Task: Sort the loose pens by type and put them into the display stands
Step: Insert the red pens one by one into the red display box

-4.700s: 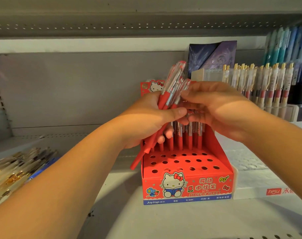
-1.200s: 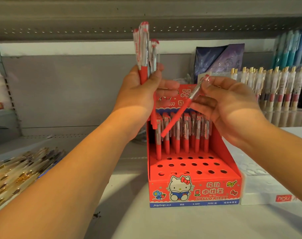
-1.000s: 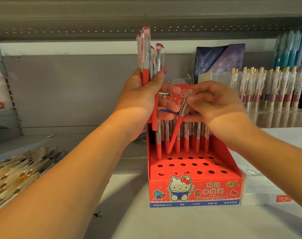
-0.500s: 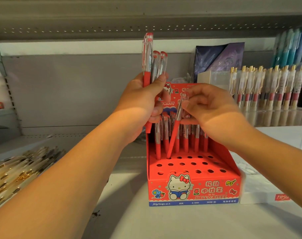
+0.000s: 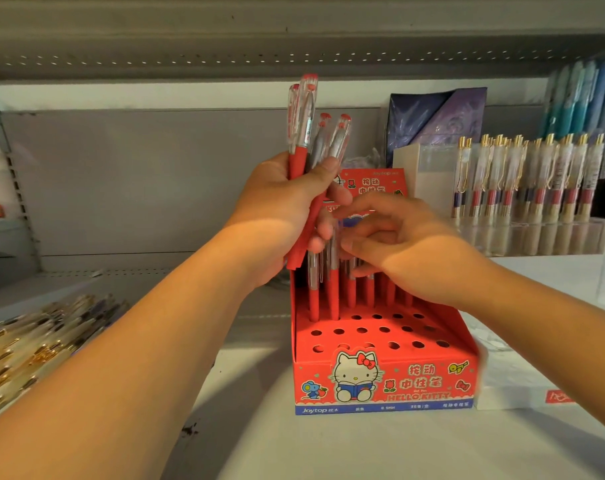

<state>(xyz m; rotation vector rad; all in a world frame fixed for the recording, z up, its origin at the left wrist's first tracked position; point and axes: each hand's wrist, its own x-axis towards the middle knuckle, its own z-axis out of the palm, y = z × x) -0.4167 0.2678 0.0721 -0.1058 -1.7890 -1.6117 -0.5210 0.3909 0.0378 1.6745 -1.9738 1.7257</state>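
Note:
My left hand [image 5: 280, 209] grips a bundle of several red pens with clear caps [image 5: 303, 133], held upright above the left rear of the red Hello Kitty display stand [image 5: 384, 382]. My right hand [image 5: 408, 244] hovers over the stand's back rows, its thumb and fingertips pinching the clear top of a red pen [image 5: 334, 296] that stands upright in a hole. More red pens [image 5: 351, 292] fill the row behind, partly hidden by my right hand. The front rows of holes hold nothing.
Loose gold-trimmed pens [image 5: 34, 348] lie in a heap on the shelf at the left. A clear stand of gold-clipped pens [image 5: 536, 174] sits at the back right, with blue pens [image 5: 585, 95] above it. A white box [image 5: 536, 375] adjoins the red stand's right side.
My right hand has brought its single red pen from a slant down into a hole, where it now stands upright. The left hand has kept the bundle upright, drifting slightly right.

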